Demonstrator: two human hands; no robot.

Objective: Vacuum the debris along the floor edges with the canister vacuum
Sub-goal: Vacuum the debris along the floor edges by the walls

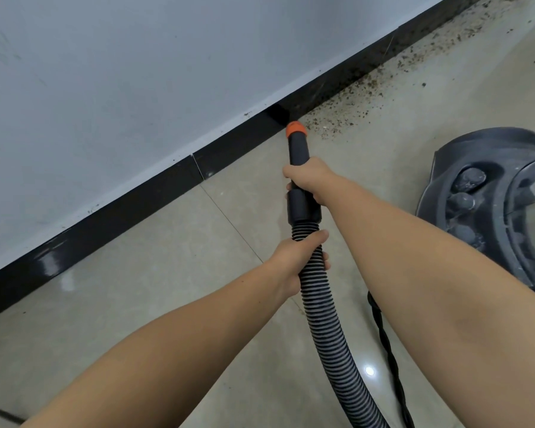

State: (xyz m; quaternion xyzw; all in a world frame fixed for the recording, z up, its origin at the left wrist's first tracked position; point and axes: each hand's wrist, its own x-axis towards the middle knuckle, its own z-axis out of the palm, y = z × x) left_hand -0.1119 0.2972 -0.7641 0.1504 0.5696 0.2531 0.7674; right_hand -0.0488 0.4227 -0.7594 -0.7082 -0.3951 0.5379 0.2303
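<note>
Debris (362, 97) along tiled floor (167, 273) edge

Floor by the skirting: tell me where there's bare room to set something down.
Bare tile lies left of the hose, bordered by the black skirting and the left hand. Crowded: debris lines the skirting beyond the nozzle; the canister and cord fill the right.
</note>
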